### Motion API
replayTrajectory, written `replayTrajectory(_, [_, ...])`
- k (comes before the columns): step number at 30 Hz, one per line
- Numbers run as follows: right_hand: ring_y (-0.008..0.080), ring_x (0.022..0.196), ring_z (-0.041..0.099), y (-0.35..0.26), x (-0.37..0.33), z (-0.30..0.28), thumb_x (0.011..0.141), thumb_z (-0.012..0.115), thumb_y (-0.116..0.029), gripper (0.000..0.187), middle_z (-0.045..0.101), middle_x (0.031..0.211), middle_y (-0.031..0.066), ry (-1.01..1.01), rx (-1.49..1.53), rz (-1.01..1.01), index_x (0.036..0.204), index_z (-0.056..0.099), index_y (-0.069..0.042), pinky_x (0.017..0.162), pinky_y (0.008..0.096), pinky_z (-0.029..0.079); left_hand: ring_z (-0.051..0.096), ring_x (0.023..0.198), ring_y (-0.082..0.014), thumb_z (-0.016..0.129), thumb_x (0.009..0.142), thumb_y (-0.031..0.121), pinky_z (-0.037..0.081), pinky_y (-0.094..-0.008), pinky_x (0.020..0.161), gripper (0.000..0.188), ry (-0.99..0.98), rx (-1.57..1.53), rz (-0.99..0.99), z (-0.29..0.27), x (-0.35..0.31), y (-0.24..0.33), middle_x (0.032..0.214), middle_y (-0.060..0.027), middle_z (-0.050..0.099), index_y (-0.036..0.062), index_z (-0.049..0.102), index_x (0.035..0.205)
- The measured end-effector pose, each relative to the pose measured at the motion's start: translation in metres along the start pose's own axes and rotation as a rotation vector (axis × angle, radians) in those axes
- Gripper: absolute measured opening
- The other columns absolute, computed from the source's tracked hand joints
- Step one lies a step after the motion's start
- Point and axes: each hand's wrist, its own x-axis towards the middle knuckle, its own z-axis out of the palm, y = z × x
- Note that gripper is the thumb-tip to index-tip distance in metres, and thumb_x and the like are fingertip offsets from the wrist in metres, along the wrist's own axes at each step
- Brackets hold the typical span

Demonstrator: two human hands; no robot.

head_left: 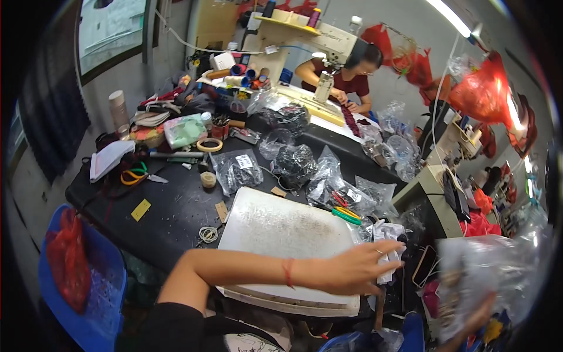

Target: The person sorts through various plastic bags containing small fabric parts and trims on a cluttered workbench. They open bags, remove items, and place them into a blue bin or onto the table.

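Showing at near right against the blurred right hand (482, 314), whose fingers' closure I cannot tell, clear plastic bag (495, 267) looks light, limp, slippery, probably best gathered at an edge; left hand (353, 270), fingers apart.

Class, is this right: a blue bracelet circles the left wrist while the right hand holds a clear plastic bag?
Wrong colour: the head view shows a red bracelet on the left wrist; the right hand holds a clear plastic bag.

A sewing workshop: sewing machine (337, 46), thread spools (314, 18), orange-and-green scissors (155, 178), black worktable (170, 214).
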Motion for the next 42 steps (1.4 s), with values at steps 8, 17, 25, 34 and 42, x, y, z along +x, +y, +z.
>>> replayTrajectory(8, [0.0292,0.097,0.057,0.095,0.228,-0.086,0.088,0.053,-0.038,0.051,0.058,0.108,0.0189,0.207,-1.017,0.029,0.113,0.054,0.007,0.084,0.0392,0.045,0.038,0.125,-0.0368,0.067,0.081,0.022,0.034,-0.0431,0.103,0.046,-0.194,0.436,-0.533,-0.094,-0.141,-0.058,0.132,-0.0220,0.041,0.0052,0.051,0.120])
replayTrajectory(17, [0.0336,0.095,0.060,0.150,0.247,-0.108,0.088,0.050,-0.052,0.062,0.062,0.105,0.0232,0.244,-1.151,0.116,0.105,0.061,0.007,0.082,0.0420,0.046,0.040,0.124,-0.0365,0.067,0.080,0.019,0.037,-0.0428,0.099,0.042,-0.255,0.593,-0.782,-0.118,-0.185,-0.018,0.130,-0.0194,0.042,0.0057,0.053,0.117])
replayTrajectory(25, [0.0298,0.104,0.058,0.100,0.129,-0.072,0.087,0.054,-0.050,0.062,0.061,0.112,0.0191,0.141,-0.758,-0.067,0.113,0.058,0.007,0.090,0.0361,0.042,0.044,0.119,-0.0351,0.065,0.080,0.018,0.038,-0.0423,0.097,0.040,-0.224,0.572,-0.750,-0.112,-0.182,0.010,0.127,-0.0178,0.046,0.0054,0.054,0.116])
replayTrajectory(34, [0.0194,0.100,0.057,-0.009,0.009,0.022,0.092,0.056,-0.021,0.034,0.062,0.108,0.0118,-0.242,-0.359,-0.191,0.113,0.058,0.005,0.090,0.0302,0.042,0.049,0.113,-0.0349,0.063,0.080,0.011,0.040,-0.0410,0.096,0.036,-0.025,0.443,-0.987,-0.116,-0.226,0.032,0.119,-0.0181,0.054,0.0028,0.056,0.114])
replayTrajectory(42, [0.0182,0.087,0.062,-0.040,-0.048,0.208,0.084,0.065,-0.019,0.032,0.065,0.098,0.0123,-0.701,-0.387,-0.195,0.108,0.062,0.001,0.076,0.0288,0.049,0.046,0.117,-0.0389,0.062,0.077,0.003,0.039,-0.0424,0.096,0.031,0.102,0.467,-1.085,-0.116,-0.240,0.024,0.116,-0.0182,0.055,0.0010,0.059,0.108])
